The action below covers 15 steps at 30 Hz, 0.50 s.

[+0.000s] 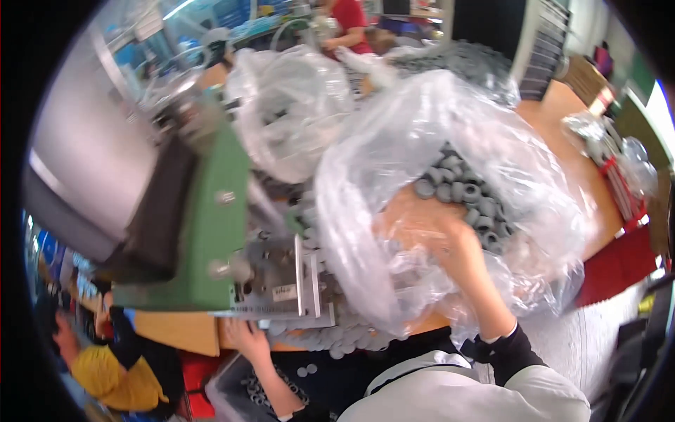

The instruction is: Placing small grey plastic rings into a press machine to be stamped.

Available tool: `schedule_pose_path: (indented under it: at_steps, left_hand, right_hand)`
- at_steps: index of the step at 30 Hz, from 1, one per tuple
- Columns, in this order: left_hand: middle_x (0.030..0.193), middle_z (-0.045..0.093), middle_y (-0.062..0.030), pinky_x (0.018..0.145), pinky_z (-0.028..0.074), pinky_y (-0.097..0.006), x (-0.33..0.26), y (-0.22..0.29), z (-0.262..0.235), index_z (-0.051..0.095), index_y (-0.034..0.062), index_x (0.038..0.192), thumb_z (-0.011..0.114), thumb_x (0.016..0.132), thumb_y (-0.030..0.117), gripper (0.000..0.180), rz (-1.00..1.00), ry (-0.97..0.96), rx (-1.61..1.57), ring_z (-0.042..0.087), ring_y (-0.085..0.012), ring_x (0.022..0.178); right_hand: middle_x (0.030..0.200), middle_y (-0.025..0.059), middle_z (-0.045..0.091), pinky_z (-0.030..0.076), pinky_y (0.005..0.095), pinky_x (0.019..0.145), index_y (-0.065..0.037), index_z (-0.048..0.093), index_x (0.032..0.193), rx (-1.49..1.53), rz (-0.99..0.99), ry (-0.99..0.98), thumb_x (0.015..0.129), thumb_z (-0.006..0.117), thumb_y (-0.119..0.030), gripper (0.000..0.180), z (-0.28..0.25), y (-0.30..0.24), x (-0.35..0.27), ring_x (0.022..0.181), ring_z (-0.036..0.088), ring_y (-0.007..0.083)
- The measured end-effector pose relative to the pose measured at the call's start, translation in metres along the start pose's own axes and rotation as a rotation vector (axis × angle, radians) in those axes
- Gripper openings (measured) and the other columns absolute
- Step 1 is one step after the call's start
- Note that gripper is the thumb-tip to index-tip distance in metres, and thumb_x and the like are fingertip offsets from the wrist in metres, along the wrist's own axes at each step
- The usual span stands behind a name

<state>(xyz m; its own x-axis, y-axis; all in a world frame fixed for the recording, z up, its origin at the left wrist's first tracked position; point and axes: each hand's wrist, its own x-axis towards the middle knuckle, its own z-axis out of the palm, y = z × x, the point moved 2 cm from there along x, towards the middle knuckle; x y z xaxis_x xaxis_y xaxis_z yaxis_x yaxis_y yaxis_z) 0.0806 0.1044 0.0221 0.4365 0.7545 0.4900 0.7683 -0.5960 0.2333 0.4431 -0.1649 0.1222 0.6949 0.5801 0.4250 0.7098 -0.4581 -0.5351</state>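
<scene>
My right hand (pixel 422 224) reaches into a large clear plastic bag (pixel 358 211) that stands open on the table. Grey cup-shaped plastic parts (pixel 471 193) are heaped in the bag beside it. Plastic film and blur hide the fingers, so their grip does not show. At the table's front edge, my left hand (pixel 247 340) is beside the metal fixture (pixel 274 278) of a green machine (pixel 214 211). Its fingers look apart, with nothing visible in them. Many flat grey discs (pixel 344 341) lie along the edge to its right.
A second clear bag (pixel 288 105) stands farther back, near a large grey heap (pixel 464 63). Below the table edge, a bin (pixel 232 383) holds small ring-like parts. A red box (pixel 612 271) is at the right. Other people (pixel 348 28) are at the back and lower left.
</scene>
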Motion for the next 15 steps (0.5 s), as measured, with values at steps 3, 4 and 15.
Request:
schedule_pose_path:
  at_steps: [3,4,15]
  left_hand:
    - [0.124,0.053,-0.0239,0.102,0.032,-0.046,-0.008,0.026,0.0,0.054,-0.0078,0.116,0.048,0.093,0.009,0.029,-0.122,0.352,-0.437,0.047,-0.0368,0.119]
    - [0.124,0.053,-0.0239,0.102,0.032,-0.046,-0.006,0.044,-0.005,0.054,-0.0078,0.116,0.048,0.093,0.009,0.029,-0.109,0.34,-0.454,0.047,-0.0368,0.119]
    - [0.107,0.061,-0.0189,0.087,0.043,-0.038,0.067,0.149,-0.054,0.055,-0.0105,0.108,0.067,0.079,0.019,0.043,-0.132,0.366,-0.849,0.059,-0.0264,0.097]
  right_hand:
    - [0.103,0.0202,0.057,0.046,0.0465,0.078,0.002,0.056,0.102,-0.4,0.205,0.136,0.072,0.074,-0.021,0.042,-0.043,0.087,-0.011,0.09,0.055,0.0407]
    - [0.102,0.0204,0.058,0.046,0.0457,0.076,0.001,0.055,0.1,-0.356,0.298,0.093,0.072,0.074,-0.022,0.041,-0.045,0.11,-0.015,0.089,0.056,0.0401]
    - [0.111,0.0205,0.054,0.046,0.0406,0.072,-0.002,0.054,0.088,-0.073,0.23,0.268,0.064,0.077,-0.01,0.035,-0.024,0.107,-0.011,0.09,0.057,0.0373]
